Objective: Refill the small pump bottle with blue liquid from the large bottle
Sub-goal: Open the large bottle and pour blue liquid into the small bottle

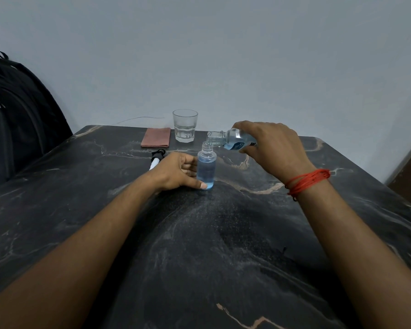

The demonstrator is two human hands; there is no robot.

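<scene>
Mid-frame I see the small bottle upright on the table, uncapped and mostly blue, my left hand gripping it. My right hand tips the large bottle over it — mouths nearly touching. Pump, glass, cloth sit behind.

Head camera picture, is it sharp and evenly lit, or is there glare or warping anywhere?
Head view: dim, flat light, no glare on the table; wide-angle bending curves its edges; glass and small bottle fairly sharp.
</scene>
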